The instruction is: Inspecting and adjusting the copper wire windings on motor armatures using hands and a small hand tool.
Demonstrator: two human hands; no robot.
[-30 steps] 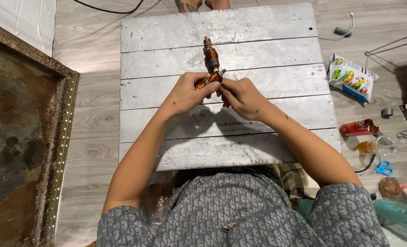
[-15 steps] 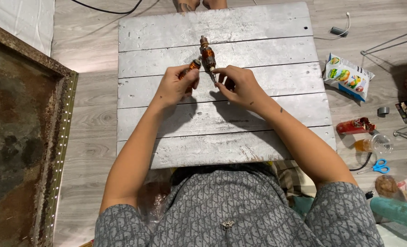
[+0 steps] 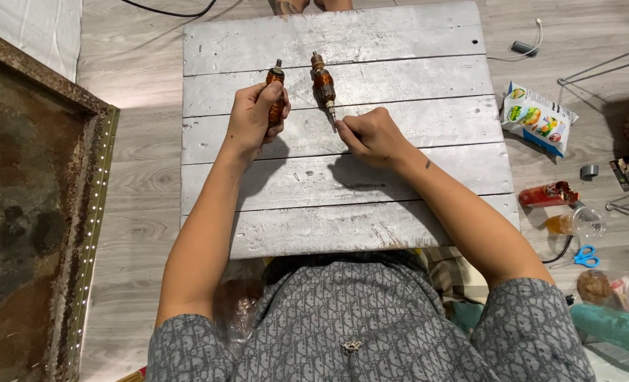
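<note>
Two small motor armatures with copper windings and metal shafts are on a grey-white plank table [image 3: 343, 212]. My left hand [image 3: 254, 117] is closed around one armature [image 3: 277, 88], holding it upright-ish near the table's upper left. The second armature [image 3: 323, 83] lies on the planks to its right. My right hand [image 3: 371, 136] pinches the near tip of that armature's shaft with thumb and forefinger.
A rusty metal frame [image 3: 38, 212] lies on the floor at left. On the right floor sit a snack bag [image 3: 537, 117], a red bottle [image 3: 548, 194], a plastic cup [image 3: 576, 223], blue scissors [image 3: 582, 256] and a teal bottle [image 3: 615, 325]. A cable [image 3: 523, 49] is beyond the table.
My hands have moved apart: the left carried one armature to the left, while the other armature stays on the table with my right hand at its tip.
</note>
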